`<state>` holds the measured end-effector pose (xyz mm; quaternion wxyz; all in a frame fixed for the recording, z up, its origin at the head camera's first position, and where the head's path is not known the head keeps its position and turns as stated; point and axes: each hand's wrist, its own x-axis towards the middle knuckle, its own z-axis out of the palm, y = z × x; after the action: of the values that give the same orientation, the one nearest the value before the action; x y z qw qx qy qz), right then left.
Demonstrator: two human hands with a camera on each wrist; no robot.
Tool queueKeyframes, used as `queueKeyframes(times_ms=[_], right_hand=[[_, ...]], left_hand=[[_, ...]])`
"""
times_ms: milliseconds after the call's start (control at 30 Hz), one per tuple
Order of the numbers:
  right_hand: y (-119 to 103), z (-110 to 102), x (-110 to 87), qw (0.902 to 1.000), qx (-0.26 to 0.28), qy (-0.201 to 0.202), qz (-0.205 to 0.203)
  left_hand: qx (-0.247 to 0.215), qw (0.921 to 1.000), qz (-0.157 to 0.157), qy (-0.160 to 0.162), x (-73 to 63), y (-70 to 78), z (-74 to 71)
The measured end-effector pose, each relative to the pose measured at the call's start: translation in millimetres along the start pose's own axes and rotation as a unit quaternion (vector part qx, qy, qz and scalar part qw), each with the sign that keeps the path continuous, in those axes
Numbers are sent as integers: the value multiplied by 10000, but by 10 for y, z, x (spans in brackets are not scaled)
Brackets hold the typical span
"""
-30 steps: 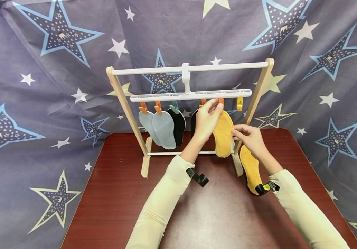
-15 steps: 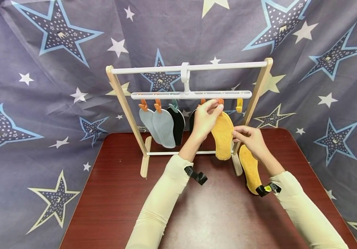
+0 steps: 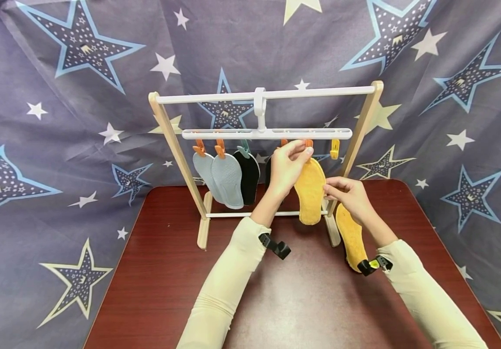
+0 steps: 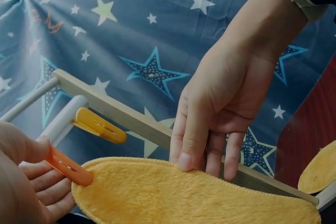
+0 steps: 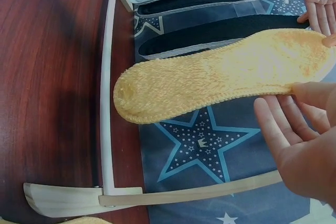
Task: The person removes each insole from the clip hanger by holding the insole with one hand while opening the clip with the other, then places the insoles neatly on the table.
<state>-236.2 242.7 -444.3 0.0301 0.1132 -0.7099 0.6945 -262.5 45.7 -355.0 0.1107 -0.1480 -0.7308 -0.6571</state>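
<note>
A fuzzy yellow insole [image 3: 311, 191] hangs from the white clip hanger [image 3: 233, 134], its top edge in an orange clip [image 4: 71, 167]. My left hand [image 3: 287, 165] pinches that clip between thumb and fingers. At the insole's right edge, my right hand [image 3: 349, 194] pinches the rim with the thumb on the fuzzy side and the other fingers loosely extended, as the right wrist view [image 5: 302, 135] shows. A second yellow insole [image 3: 351, 237] lies on the table by the right foot of the rack. An unused yellow clip [image 3: 335, 149] dangles at the hanger's right end.
Two grey insoles [image 3: 227, 182] and a black insole [image 3: 250, 177] hang at the left, with another black insole [image 5: 194, 38] behind my left hand. A wooden rack [image 3: 180, 155] with white bars carries the hanger on the dark red table [image 3: 158, 271]. Star-printed cloth [image 3: 80, 145] hangs behind.
The held insole has shifted slightly down and to the left, and my right hand has moved a little left with it. My left hand stays at the clip.
</note>
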Motion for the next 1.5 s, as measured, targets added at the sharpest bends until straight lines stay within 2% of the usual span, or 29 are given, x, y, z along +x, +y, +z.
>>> queueKeyframes(times_ms=[400,667,867,1100,1500], right_hand=[[67,52,16,9996,244,41,169],[69,68,27,9988,412,-33,268],[61,81,38,9969,655,-75,417],[61,88,40,9959,690,-78,572],[82,83,47,9968,655,-106,455]], left_hand=[[36,9993,41,368,-22,-32,16],[-14,9990,-18,446,-14,-53,12],[18,9987,58,512,-17,-55,12],[140,9984,191,507,-17,-77,7],[249,9977,312,556,-26,-56,-4]])
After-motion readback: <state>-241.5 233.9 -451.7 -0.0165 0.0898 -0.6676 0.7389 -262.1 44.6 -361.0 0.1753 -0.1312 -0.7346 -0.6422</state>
